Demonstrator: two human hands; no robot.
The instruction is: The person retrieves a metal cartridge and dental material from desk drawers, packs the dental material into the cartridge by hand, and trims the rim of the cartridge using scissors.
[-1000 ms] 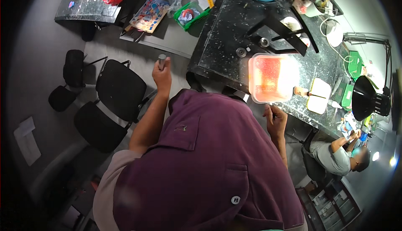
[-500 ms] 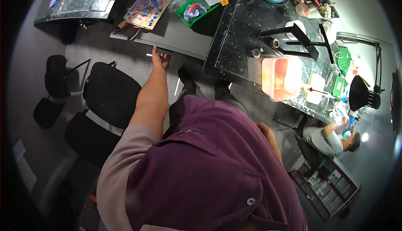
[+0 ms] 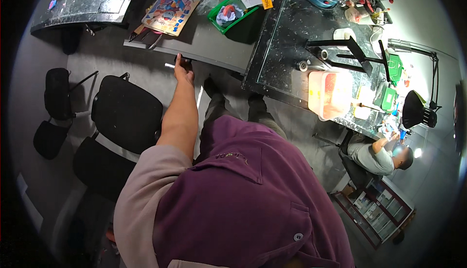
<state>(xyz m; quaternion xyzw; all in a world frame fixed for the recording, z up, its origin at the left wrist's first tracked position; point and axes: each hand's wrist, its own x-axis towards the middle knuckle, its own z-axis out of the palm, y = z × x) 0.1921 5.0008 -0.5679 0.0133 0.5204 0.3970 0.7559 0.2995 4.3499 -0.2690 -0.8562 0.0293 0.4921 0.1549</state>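
From my end, the left hand [image 3: 184, 69] is right by the front edge of the grey tabletop [image 3: 199, 40], roughly mid-length. Fingers look partly curled, but I can't tell if they're touching that edge or gripping anything. Right hand's out of view. I'd go in square to the edge with a relaxed wrist, clear of the tools [image 3: 138, 31] near the left front corner, and avoid jolting: the patterned board [image 3: 171, 9] and green tray [image 3: 215, 24] look loose up there.
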